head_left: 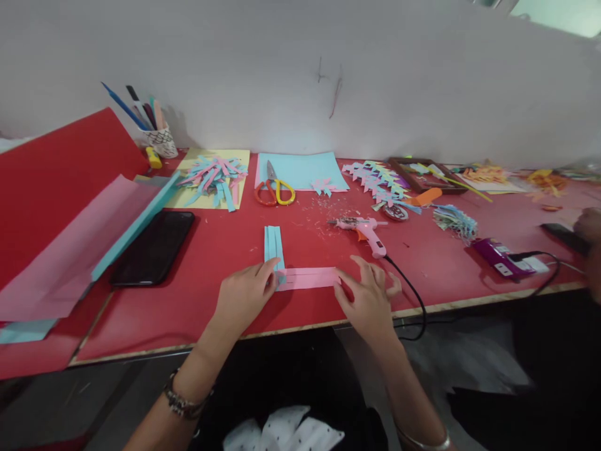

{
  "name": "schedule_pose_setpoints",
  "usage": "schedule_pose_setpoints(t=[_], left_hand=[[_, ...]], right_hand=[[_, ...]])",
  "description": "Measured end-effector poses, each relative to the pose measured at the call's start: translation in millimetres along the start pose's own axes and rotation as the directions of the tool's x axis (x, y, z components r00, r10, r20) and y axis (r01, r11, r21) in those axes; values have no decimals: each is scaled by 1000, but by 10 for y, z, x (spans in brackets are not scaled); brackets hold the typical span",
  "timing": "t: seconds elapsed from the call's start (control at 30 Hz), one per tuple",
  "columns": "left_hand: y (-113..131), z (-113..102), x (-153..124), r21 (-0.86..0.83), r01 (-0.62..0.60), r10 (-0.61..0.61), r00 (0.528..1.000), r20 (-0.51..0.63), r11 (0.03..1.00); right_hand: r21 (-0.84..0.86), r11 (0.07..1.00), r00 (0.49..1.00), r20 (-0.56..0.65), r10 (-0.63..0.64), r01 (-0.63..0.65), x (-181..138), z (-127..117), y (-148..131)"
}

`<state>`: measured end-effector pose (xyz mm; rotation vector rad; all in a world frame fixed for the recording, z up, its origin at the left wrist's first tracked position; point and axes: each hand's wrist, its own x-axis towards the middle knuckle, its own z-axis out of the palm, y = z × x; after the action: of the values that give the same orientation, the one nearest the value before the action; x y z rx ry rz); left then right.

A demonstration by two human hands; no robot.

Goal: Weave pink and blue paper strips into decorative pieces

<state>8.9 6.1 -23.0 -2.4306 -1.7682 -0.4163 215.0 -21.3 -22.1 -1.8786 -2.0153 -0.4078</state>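
A pink paper strip (310,277) lies crosswise in front of me on the red tabletop. Its left end overlaps the lower end of a light-blue paper strip (273,244), so the two form an L. My left hand (245,293) presses thumb and fingers on that overlapping corner. At the pink strip's right end, my right hand (369,297) pinches it between thumb and index finger, with the other fingers spread. Beyond the right hand rests a pink glue gun (369,233), its black cord running off the table edge. Scissors (273,188) with red and yellow handles lie behind the strips.
Cut paper strips (216,175) are heaped at the back left, near a pen cup (162,141). A black phone (154,249) lies beside coloured sheets (70,250). Folded paper chains (375,181), a brown tray (425,175) and a purple power box (502,258) stand right. Another person's hand (589,225) is at far right.
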Motion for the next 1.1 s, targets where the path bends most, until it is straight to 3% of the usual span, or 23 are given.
schedule_pose_setpoints(t=[0.1, 0.2, 0.37, 0.43, 0.53, 0.6, 0.67, 0.83, 1.0, 1.1], left_hand=[[0, -12, -36, -25, -31, 31, 1000, 1, 999], [-22, -28, -103, -57, -83, 82, 997, -10, 995], [-129, -80, -219, -89, -259, 258, 966, -26, 962], [-196, -105, -228, -128, -330, 332, 943, -7, 935], [-317, -137, -189, -197, -399, 414, 909, 43, 896], [-405, -159, -142, -242, -397, 426, 901, 81, 885], [-491, -180, -94, -293, -369, 414, 904, 108, 882], [-671, -200, 17, -382, -318, 394, 909, 139, 868], [-778, -174, 155, -271, -264, 315, 934, 167, 926], [-778, -182, 247, -196, -248, 286, 937, 198, 949]], right_hand=[[-20, 998, 995, -79, 57, -58, -9, -13, 65], [63, 997, 993, -109, 45, -38, -6, -35, 54], [273, 952, 981, 92, -169, 139, 208, -99, -122], [371, 893, 916, 204, -344, 253, 395, -96, -225], [476, 750, 732, 275, -623, 460, 699, -18, -390], [467, 714, 666, 301, -682, 521, 861, 64, -491], [421, 715, 635, 336, -695, 559, 970, 138, -571], [272, 746, 628, 410, -662, 608, 1098, 184, -675], [220, 815, 652, 504, -566, 536, 1186, 171, -685], [188, 828, 689, 476, -547, 528, 1229, 178, -655]])
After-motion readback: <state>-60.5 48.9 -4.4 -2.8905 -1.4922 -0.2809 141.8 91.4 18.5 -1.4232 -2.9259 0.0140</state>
